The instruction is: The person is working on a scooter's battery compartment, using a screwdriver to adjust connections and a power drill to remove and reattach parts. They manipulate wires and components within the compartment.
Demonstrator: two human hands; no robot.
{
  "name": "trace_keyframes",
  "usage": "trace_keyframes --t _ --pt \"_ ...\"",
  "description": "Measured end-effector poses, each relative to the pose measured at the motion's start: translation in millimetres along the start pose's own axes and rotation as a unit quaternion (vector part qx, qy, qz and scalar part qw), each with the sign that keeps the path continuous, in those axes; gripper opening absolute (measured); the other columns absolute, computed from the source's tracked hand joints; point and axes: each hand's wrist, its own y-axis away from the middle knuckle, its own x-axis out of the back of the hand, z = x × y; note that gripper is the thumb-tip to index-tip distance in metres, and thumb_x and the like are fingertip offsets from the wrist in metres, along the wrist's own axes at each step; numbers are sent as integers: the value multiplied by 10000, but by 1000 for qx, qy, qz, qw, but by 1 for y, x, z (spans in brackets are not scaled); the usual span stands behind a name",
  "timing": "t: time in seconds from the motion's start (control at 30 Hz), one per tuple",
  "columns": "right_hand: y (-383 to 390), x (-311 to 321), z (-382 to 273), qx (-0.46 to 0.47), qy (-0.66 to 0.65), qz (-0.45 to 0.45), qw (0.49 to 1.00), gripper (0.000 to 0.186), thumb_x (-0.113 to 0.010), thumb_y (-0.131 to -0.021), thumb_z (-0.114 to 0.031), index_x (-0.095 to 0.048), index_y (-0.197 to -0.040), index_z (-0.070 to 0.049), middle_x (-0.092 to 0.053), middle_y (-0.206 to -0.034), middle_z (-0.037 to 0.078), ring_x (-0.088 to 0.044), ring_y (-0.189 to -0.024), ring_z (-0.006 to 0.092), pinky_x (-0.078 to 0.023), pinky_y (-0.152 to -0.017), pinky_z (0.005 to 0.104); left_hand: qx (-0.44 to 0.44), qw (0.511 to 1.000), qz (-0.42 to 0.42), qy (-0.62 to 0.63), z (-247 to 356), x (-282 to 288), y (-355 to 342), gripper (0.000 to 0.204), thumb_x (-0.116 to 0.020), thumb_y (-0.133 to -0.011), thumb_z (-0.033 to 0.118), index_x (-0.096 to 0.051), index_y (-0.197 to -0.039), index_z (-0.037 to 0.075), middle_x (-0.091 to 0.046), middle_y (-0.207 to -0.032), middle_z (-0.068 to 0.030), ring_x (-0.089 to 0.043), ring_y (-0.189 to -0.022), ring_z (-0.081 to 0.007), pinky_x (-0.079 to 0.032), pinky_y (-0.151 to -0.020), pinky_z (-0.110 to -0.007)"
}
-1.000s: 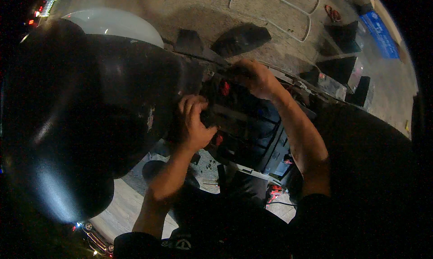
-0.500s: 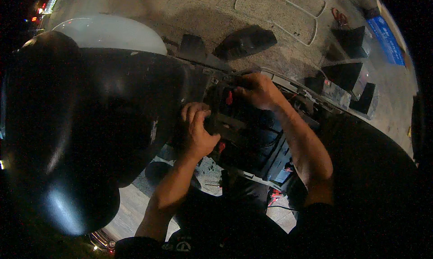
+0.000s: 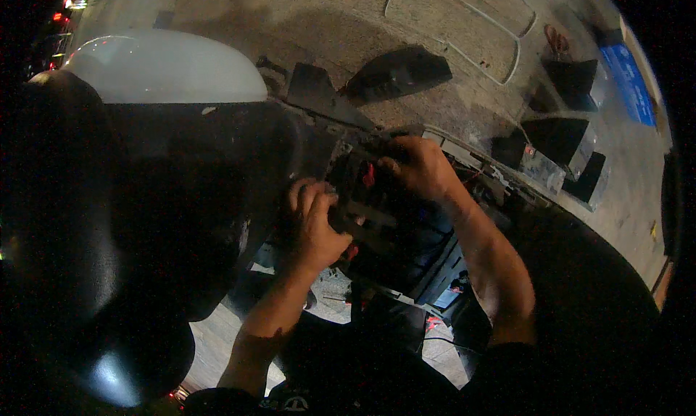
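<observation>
Right hand (image 3: 424, 166) has edged nearer the far red piece (image 3: 369, 175) in the open compartment (image 3: 444, 267); whether its curled fingers pinch anything, I cannot tell. The left hand (image 3: 317, 227), thumb spread from bent fingers, is at the compartment's left side, near the black seat (image 3: 181, 191).

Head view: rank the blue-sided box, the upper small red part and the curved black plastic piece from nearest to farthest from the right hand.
From the right hand:
1. Upper small red part: just to its left.
2. Curved black plastic piece: above it in the picture.
3. Blue-sided box: far right, higher up.
</observation>
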Motion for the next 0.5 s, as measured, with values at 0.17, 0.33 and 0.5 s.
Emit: trace_keyframes --t 0.17,0.33,0.5 --pt "1 -4 -8 -56 18 -1 998 294 -718 -846 -171 -658 -1096 -28 -679 -984 194 -653 -897 399 -521 -754 426 1 998 35 60 7 5 23 638 -854 -686 159 -519 -1206 4 -512 -1244 -181 -434 -1224 -382 -408 -1010 -498" --pt "4 -7 3 -3 41 23 999 324 -723 -839 -174 -650 -1128 -48 -679 -1012 190 -656 -913 393 -525 -773 422 193 957 42 211 -15 -13 160 480 -746 -832 145 -528 -1236 5 -554 -1198 -172 -548 -1082 -302 -458 -917 -404" --pt "8 -3 -11 -60 58 -3 997 299 -702 -859 -177 -648 -1128 -56 -672 -1043 203 -651 -955 392 -526 -801 415 257 931 -4 261 -35 -56 203 393 -728 -848 171 -574 -1155 -20 -627 -1038 -161 -598 -958 -277 -477 -864 -393"
